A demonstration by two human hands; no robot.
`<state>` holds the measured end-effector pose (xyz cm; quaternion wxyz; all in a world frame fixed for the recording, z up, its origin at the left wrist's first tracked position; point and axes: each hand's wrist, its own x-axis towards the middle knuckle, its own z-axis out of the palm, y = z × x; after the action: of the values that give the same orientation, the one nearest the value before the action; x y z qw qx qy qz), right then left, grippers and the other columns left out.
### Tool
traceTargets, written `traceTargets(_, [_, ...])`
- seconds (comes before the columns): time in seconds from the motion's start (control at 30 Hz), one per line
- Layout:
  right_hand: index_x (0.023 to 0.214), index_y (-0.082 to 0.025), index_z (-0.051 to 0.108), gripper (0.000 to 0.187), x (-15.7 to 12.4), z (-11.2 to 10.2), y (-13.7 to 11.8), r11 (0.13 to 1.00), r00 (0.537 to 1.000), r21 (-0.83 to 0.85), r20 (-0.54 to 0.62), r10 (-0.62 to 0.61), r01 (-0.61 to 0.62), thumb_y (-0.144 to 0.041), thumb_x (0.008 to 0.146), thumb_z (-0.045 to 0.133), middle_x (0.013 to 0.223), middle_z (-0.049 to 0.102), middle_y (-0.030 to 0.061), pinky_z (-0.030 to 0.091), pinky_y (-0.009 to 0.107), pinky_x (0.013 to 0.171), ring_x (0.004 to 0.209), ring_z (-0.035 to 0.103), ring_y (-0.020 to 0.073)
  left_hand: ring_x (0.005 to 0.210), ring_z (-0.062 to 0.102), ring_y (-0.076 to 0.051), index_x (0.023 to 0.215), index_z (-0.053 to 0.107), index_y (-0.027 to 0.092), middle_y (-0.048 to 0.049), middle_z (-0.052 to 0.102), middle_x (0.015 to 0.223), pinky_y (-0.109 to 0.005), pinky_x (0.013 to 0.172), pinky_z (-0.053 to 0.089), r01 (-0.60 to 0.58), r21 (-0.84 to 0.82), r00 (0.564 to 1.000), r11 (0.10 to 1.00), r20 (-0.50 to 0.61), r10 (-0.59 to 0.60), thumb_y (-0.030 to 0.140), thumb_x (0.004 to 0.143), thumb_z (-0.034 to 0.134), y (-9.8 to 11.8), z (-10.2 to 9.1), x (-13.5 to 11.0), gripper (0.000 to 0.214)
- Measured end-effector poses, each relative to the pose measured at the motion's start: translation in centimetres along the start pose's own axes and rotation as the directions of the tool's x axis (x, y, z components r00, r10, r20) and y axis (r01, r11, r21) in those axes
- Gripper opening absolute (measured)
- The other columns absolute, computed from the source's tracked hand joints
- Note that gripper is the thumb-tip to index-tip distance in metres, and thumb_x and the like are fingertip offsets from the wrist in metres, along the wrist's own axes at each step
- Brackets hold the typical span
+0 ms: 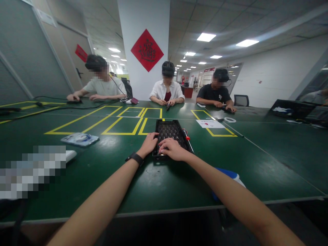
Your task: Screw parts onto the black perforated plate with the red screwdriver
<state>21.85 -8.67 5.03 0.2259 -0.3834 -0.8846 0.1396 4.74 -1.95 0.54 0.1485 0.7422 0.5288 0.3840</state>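
A black tray (169, 128), its floor patterned with many small pockets, lies on the green table in front of me. My left hand (148, 145), with a dark band at the wrist, grips the tray's left edge. Over the near end of the tray is my right hand (173, 149), its fingers bent down and drawn together. Small shiny bits show under those fingertips, too small to name. A slim tool with a red part (188, 138) lies along the tray's right side.
Yellow tape outlines (120, 133) mark the green table (123, 191). A pale blue flat packet (80, 139) lies left; a blue-and-white object (230, 176) is partly behind my right forearm. A paper sheet (210, 124) and white tape roll (230, 120) lie right. Three people sit opposite.
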Motion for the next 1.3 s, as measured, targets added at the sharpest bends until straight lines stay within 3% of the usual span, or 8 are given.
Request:
traceTargets(0.13, [0.081,-0.023,0.07,0.016,0.08,-0.13,0.22,0.999,1.0,0.036,0.025,0.01,-0.011,-0.025,0.077,0.055,0.11,0.06,0.0018,0.029,0.036,0.094,0.109,0.046,0.0212,0.111,0.045,-0.021,0.111,0.055,0.01,-0.0096,0.055,0.112,-0.035,0.101,0.034,-0.008,0.008,1.0,1.0,0.003,0.008,0.014,0.073,0.036,0.03,-0.02,-0.04,0.042])
traceTargets(0.7, [0.076,-0.021,0.069,0.015,0.07,0.32,0.53,0.995,0.994,0.003,-0.043,0.098,-0.098,-0.032,0.074,0.059,0.109,0.061,0.0033,0.032,0.037,0.09,0.107,0.047,0.0215,0.111,0.045,-0.02,0.109,0.056,0.012,-0.0091,0.055,0.113,-0.036,0.101,0.033,0.003,0.013,1.0,1.0,0.004,-0.004,0.017,0.075,0.038,-0.17,0.13,0.22,0.039])
traceTargets(0.97, [0.072,-0.019,0.068,0.015,0.24,0.59,0.92,0.999,0.997,-0.01,-0.05,0.051,-0.051,-0.03,0.074,0.059,0.107,0.061,0.004,0.033,0.035,0.091,0.102,0.05,0.0197,0.111,0.045,-0.02,0.108,0.056,0.012,-0.0086,0.055,0.112,-0.035,0.101,0.033,0.011,0.005,1.0,1.0,0.003,-0.011,0.017,0.075,0.039,-0.03,0.08,0.08,0.038])
traceTargets(1.3, [0.07,-0.019,0.07,0.014,0.19,0.25,0.43,0.996,0.995,0.027,-0.042,0.087,-0.086,-0.029,0.073,0.06,0.103,0.063,0.004,0.036,0.032,0.089,0.099,0.053,0.0194,0.111,0.045,-0.02,0.113,0.053,0.01,-0.0103,0.053,0.115,-0.034,0.101,0.033,0.021,0.011,1.0,1.0,0.008,-0.021,0.019,0.075,0.04,-0.03,0.1,0.11,0.041])
